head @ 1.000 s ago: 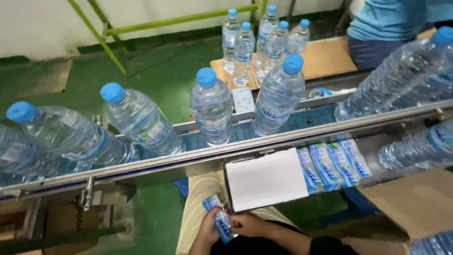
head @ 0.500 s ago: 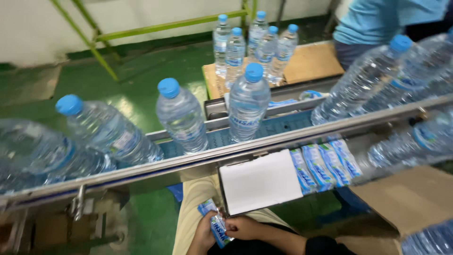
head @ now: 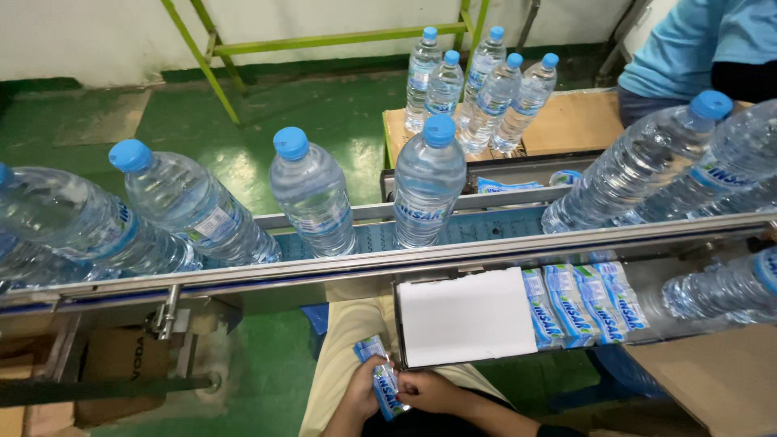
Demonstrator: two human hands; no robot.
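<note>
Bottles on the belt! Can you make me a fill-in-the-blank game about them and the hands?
1. Every bottle on the belt has a cap coloured ____.
2. The left hand and right hand both hold one ____ between them.
3. More labels lie in a tray beside a ____ sheet.

Missing words: blue; label; white

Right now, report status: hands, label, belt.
Left hand and right hand both grip one blue label sleeve. Water bottles upright on conveyor.
</note>
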